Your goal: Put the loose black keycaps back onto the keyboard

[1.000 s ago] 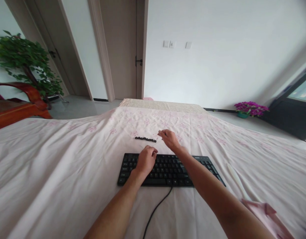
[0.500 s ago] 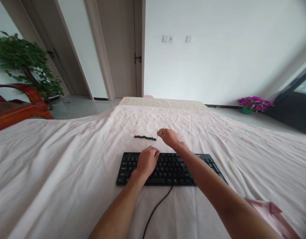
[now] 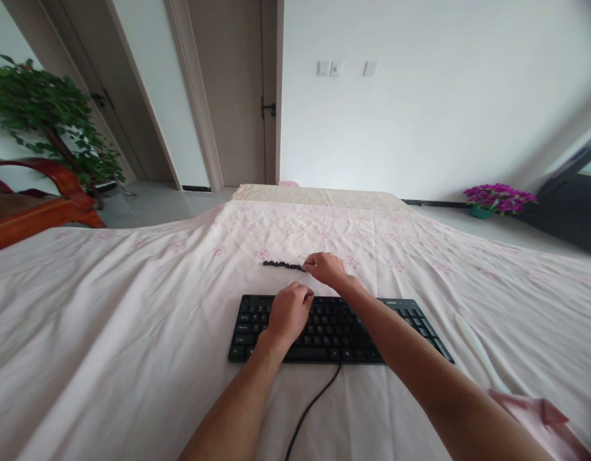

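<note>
A black keyboard (image 3: 353, 333) lies on a pale pink flowered sheet (image 3: 132, 307), its cable (image 3: 309, 406) running toward me. My left hand (image 3: 289, 310) rests on the keyboard's upper middle with the fingers curled under. My right hand (image 3: 326, 267) reaches beyond the keyboard to the right end of a short row of small black keycaps (image 3: 282, 264) on the sheet. Its fingertips are pinched together at that end; whether a keycap is between them I cannot make out.
A white flat tool (image 3: 480, 352) lies on the sheet right of the keyboard. A pink cloth (image 3: 540, 416) is at the lower right. A red wooden chair (image 3: 36, 205) and green plant (image 3: 50, 115) stand left; purple flowers (image 3: 497, 195) far right by a dark window frame.
My right hand has lowered and closed in on the right end of the keycap row. The left hand stays on the keyboard. The view has shifted slightly.
</note>
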Demonstrator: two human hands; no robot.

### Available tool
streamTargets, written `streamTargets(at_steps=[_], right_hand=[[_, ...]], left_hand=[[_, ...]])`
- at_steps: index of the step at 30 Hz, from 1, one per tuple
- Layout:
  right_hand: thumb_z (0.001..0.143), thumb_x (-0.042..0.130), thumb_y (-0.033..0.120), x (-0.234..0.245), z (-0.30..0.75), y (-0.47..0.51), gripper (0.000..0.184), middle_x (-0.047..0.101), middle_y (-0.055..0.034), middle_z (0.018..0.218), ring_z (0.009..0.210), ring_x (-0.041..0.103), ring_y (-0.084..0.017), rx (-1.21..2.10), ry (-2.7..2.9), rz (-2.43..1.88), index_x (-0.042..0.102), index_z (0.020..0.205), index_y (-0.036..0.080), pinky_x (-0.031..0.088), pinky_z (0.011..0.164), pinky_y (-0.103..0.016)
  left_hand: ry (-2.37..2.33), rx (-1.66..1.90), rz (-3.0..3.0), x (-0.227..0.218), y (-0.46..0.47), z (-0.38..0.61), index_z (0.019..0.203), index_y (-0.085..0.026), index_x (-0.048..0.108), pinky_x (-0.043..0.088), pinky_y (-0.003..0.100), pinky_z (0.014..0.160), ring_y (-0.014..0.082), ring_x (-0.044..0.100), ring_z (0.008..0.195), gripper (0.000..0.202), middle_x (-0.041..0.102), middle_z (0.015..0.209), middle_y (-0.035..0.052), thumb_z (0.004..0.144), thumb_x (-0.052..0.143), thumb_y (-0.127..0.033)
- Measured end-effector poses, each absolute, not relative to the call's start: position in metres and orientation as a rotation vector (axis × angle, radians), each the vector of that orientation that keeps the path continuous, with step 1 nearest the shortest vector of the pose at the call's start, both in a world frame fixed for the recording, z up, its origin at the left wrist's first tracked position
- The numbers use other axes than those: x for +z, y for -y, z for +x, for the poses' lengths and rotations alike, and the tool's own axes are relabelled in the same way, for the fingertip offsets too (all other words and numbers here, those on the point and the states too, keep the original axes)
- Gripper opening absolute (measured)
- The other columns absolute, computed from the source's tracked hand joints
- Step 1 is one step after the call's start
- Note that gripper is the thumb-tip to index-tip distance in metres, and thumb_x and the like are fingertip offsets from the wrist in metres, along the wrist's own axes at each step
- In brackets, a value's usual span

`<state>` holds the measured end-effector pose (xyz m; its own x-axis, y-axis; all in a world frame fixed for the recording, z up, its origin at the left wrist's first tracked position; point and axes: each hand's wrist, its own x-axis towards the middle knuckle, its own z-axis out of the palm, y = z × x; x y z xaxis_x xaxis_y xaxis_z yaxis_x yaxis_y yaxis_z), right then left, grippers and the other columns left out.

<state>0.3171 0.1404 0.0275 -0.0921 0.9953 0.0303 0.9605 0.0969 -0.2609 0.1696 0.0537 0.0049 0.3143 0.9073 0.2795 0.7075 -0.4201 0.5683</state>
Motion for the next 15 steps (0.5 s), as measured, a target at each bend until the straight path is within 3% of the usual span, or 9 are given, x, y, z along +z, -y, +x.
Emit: streamTargets(at_steps=[4,9,15], right_hand=[[0.077,0.063,0.041,0.0250,0.3150,-0.1405,0.027,0.071,-0.0041,0.096,0.089,0.063,-0.022,0.250,2.178,-1.949,0.071,0.100,0.029,0.042,0.071,-0.028],[0.078,0.059,0.029,0.0225,0.3123,-0.1459,0.021,0.071,-0.0049,0.094,0.087,0.063,-0.021,0.234,2.195,-1.936,0.073,0.094,0.028,0.043,0.069,-0.027],[0.078,0.059,0.027,0.0215,0.3135,-0.1464,0.021,0.071,-0.0048,0.094,0.087,0.063,-0.021,0.243,2.203,-1.893,0.073,0.094,0.027,0.043,0.068,-0.026]], left_hand=[[-1.448,0.826,2.245,0.0039,-0.0543,0.1703,0.088,-0.022,0.068,0.044,0.025,0.076,0.0160,0.062,0.085,0.018,0.066,0.091,0.0031,0.088,0.050,-0.022],[-1.435,0.844,2.239,0.0021,-0.0560,0.1705,0.088,-0.022,0.068,0.044,0.025,0.077,0.0159,0.062,0.085,0.017,0.066,0.090,0.0030,0.088,0.051,-0.022],[-1.432,0.831,2.250,0.0023,-0.0561,0.1698,0.088,-0.021,0.068,0.044,0.025,0.075,0.0158,0.062,0.084,0.016,0.066,0.090,0.0032,0.087,0.051,-0.022]])
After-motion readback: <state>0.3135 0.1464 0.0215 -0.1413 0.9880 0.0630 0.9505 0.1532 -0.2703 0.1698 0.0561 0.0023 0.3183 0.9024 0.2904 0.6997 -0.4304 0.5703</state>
